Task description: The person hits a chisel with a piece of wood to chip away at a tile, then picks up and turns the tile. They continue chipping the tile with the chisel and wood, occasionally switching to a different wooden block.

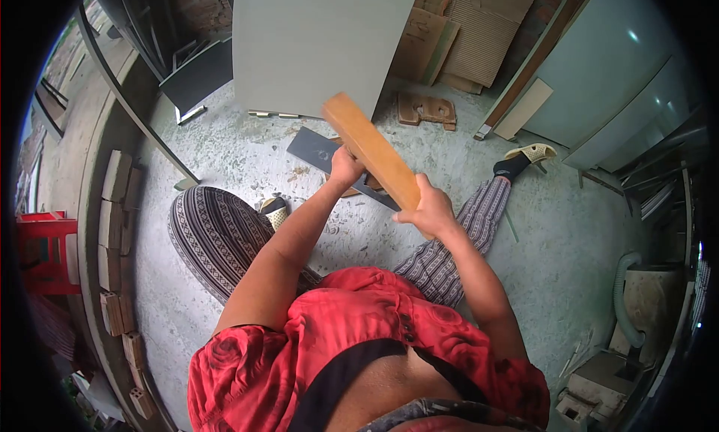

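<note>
A thick, smooth, orange-brown wooden block (374,153), long and rectangular, slants in front of me above the floor. My right hand (428,207) grips its near end, with the thumb on the near side. At the block's left edge, about midway along, my left hand (347,167) is closed on it; its fingertips are hidden beneath the wood. The far end is slightly blurred. Under the block, a flat dark grey board (313,149) lies on the floor between my feet, partly covered by the block and my left hand.
A large pale panel (318,46) leans ahead, beside cardboard sheets (479,35). A brown, cut-out flat piece (425,110) lies on the concrete floor. Bricks (112,222) and a red plastic stool (49,252) stand left. A machine with a hose (625,304) is at right.
</note>
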Tool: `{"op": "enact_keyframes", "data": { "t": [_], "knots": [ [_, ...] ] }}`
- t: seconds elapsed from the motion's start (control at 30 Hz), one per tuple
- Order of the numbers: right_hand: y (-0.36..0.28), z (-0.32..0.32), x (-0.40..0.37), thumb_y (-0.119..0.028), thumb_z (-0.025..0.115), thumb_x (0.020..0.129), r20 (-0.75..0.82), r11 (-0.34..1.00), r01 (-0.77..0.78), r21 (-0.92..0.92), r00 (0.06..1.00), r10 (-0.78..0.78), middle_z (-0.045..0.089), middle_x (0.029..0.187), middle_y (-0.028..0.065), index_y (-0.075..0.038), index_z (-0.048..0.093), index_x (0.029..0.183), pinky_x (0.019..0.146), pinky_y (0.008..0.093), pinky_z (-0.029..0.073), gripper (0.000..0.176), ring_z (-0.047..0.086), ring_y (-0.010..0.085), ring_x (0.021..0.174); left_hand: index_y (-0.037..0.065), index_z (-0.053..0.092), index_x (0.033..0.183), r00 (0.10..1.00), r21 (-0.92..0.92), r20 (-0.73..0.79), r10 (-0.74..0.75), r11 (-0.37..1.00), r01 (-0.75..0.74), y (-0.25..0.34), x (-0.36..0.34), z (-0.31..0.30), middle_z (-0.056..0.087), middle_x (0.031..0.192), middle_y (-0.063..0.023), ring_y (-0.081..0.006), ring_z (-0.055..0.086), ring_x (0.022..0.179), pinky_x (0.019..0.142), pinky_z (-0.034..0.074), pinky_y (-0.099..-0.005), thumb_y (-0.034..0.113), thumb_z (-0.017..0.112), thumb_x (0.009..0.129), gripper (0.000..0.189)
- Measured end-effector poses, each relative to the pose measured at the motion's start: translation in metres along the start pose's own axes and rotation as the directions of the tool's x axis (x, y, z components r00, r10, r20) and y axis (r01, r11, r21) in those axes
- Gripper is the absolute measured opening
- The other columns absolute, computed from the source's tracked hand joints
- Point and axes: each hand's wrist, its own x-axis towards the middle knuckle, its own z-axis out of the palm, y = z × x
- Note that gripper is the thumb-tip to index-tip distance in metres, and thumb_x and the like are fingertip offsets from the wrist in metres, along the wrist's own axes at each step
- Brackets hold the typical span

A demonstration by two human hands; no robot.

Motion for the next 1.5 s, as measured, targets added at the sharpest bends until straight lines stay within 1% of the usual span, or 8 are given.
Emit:
{"op": "enact_keyframes", "data": {
  "t": [0.03,0.1,0.2,0.33,0.57,0.8,0.93,1.5],
  "knots": [
    [0.013,0.011,0.001,-0.018,0.078,0.059,-0.007,1.000,0.004,0.004,1.000,-0.003,0.061,0.092,0.0124,0.001,0.043,0.115,0.072,0.0306,0.048,0.069,0.061,0.0208,0.082,0.003,0.061,0.087,1.000,0.004,-0.001,0.008,1.000,-0.008,-0.006,0.002,0.002,0.066,0.078,-0.0108,-0.0227,0.064,0.075,0.072,0.050,-0.0336,0.013,0.072,0.063,0.028],
    [0.039,0.025,0.002,-0.013,0.078,0.060,-0.118,0.868,0.134,0.479,0.989,-0.088,0.059,0.085,0.0089,0.002,0.046,0.112,0.064,0.0281,0.048,0.063,0.060,0.0186,0.074,0.004,0.062,0.089,0.988,-0.197,0.147,-0.048,0.977,0.077,-0.021,0.012,-0.001,0.066,0.077,-0.0102,-0.0211,0.064,0.075,0.070,0.050,-0.0331,0.012,0.073,0.062,0.030],
    [0.034,0.022,-0.010,-0.008,0.075,0.062,-0.025,0.577,-0.027,0.816,0.996,0.082,0.056,0.083,0.0044,-0.003,0.050,0.106,0.060,0.0245,0.046,0.050,0.056,0.0132,0.068,0.004,0.062,0.090,0.999,-0.080,0.043,0.019,0.997,-0.016,0.005,0.003,-0.014,0.066,0.082,-0.0125,-0.0254,0.064,0.077,0.070,0.050,-0.0340,0.009,0.073,0.060,0.032],
    [0.055,0.045,-0.009,-0.009,0.068,0.069,-0.112,0.495,-0.028,0.868,0.962,0.250,0.055,0.072,0.0091,-0.002,0.047,0.098,0.047,0.0272,0.048,0.036,0.055,0.0167,0.052,0.009,0.063,0.095,0.996,-0.081,0.080,0.031,0.996,-0.025,0.004,-0.004,-0.009,0.065,0.091,-0.0152,-0.0356,0.061,0.087,0.077,0.049,-0.0401,0.018,0.071,0.058,0.039],
    [0.118,0.119,0.003,-0.019,0.071,0.070,0.276,0.108,-0.384,0.917,0.806,0.523,0.053,0.065,0.0128,-0.002,0.047,0.093,0.041,0.0353,0.047,0.038,0.054,0.0240,0.047,0.010,0.058,0.093,0.985,0.026,0.154,0.074,0.997,-0.079,0.020,-0.017,-0.008,0.061,0.092,-0.0153,-0.0360,0.058,0.090,0.078,0.046,-0.0415,0.022,0.068,0.057,0.040],
    [0.153,0.160,0.027,-0.010,0.075,0.065,0.358,0.132,-0.470,0.873,0.800,0.481,0.051,0.086,0.0166,0.003,0.037,0.110,0.053,0.0407,0.050,0.061,0.056,0.0270,0.065,0.010,0.058,0.096,0.986,0.040,0.148,0.075,0.996,-0.082,0.018,-0.011,-0.006,0.061,0.092,-0.0146,-0.0352,0.058,0.091,0.079,0.046,-0.0404,0.021,0.069,0.057,0.042],
    [0.173,0.190,0.034,-0.013,0.075,0.066,0.164,0.265,-0.378,0.887,0.796,0.583,0.049,0.072,0.0126,0.001,0.041,0.098,0.044,0.0392,0.050,0.049,0.051,0.0265,0.045,0.010,0.059,0.096,0.976,0.025,0.201,0.085,0.995,-0.092,0.024,-0.013,-0.008,0.062,0.093,-0.0139,-0.0343,0.058,0.092,0.080,0.046,-0.0394,0.021,0.070,0.056,0.042],
    [0.159,0.180,0.030,-0.016,0.079,0.062,0.158,0.335,-0.405,0.851,0.806,0.571,0.053,0.096,0.0154,0.004,0.043,0.108,0.064,0.0389,0.049,0.062,0.057,0.0267,0.078,0.011,0.059,0.094,0.981,0.016,0.189,0.034,0.999,-0.037,0.012,-0.009,-0.004,0.063,0.088,-0.0137,-0.0341,0.060,0.087,0.076,0.047,-0.0392,0.024,0.071,0.057,0.041]
  ]
}}
